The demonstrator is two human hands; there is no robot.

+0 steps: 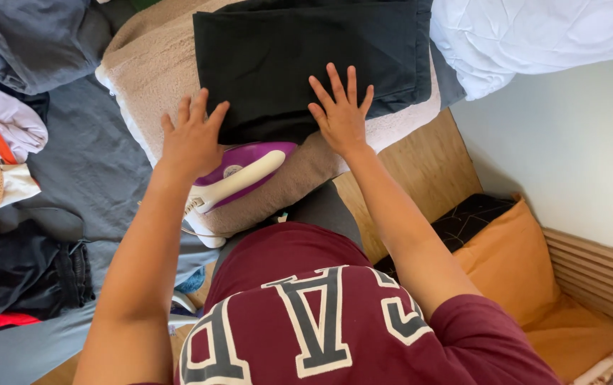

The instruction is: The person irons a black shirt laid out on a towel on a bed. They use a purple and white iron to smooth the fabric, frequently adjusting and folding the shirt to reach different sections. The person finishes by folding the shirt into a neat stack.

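Beige and fleecy, a blanket is spread as a padded surface over a grey sheet, and the person leans over it from above; both hands lie flat on a folded black garment that sits on the blanket; neither hand pinches anything, each grip is spread wide with fingers fanned and the palm pressing down. The left hand rests at the garment's near left corner, its fingertips on the black cloth and its heel over the blanket; the right hand lies fully on the cloth near the near edge, well apart from the left. Just beneath the left hand, touching the garment's near edge, a purple and white iron lies on the blanket with its handle towards the person; a thin cord trails from its rear. Beyond the garment on the right lies a crumpled white sheet; to the left, on the grey sheet, sit heaps of clothes, some dark, some pale, one with an orange strap; on the right, lower down, a wooden board shows beside an orange cushion, against a pale wall.
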